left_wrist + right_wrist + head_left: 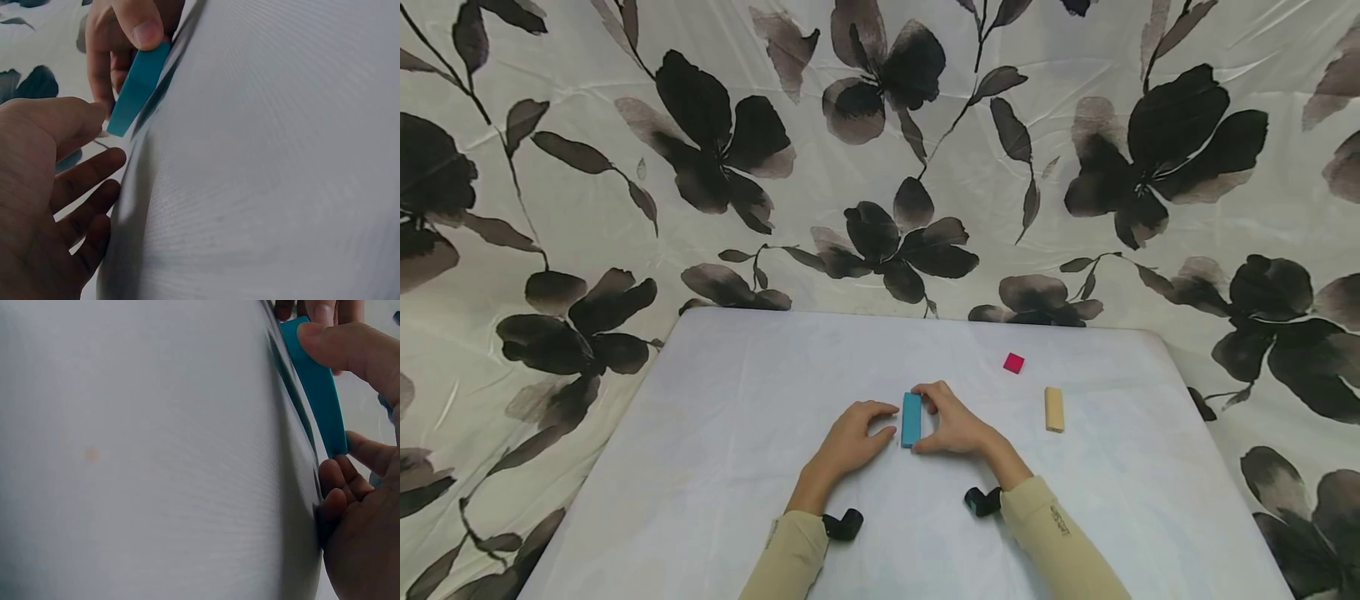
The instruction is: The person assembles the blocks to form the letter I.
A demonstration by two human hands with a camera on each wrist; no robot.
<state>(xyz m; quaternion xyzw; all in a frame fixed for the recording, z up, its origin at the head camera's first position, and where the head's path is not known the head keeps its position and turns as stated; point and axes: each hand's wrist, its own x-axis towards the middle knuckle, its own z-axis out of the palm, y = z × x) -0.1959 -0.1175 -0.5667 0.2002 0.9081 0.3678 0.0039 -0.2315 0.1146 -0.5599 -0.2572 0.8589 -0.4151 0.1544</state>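
A blue block [912, 420] lies lengthwise away from the person on the white table. My right hand [956, 423] pinches its two ends between thumb and fingers; in the right wrist view the thumb presses the near end of the blue block [322, 394]. Just left of the block is my left hand [852, 437], thumb and fingers spread apart, holding nothing. A small gap separates the left fingertips from the blue block [139, 87] in the left wrist view.
On the white table [737, 375], a small red block [1013, 363] lies toward the back right. Nearer and further right is a light wooden block [1054, 409]. Behind the table hangs a flower-patterned cloth [805, 183].
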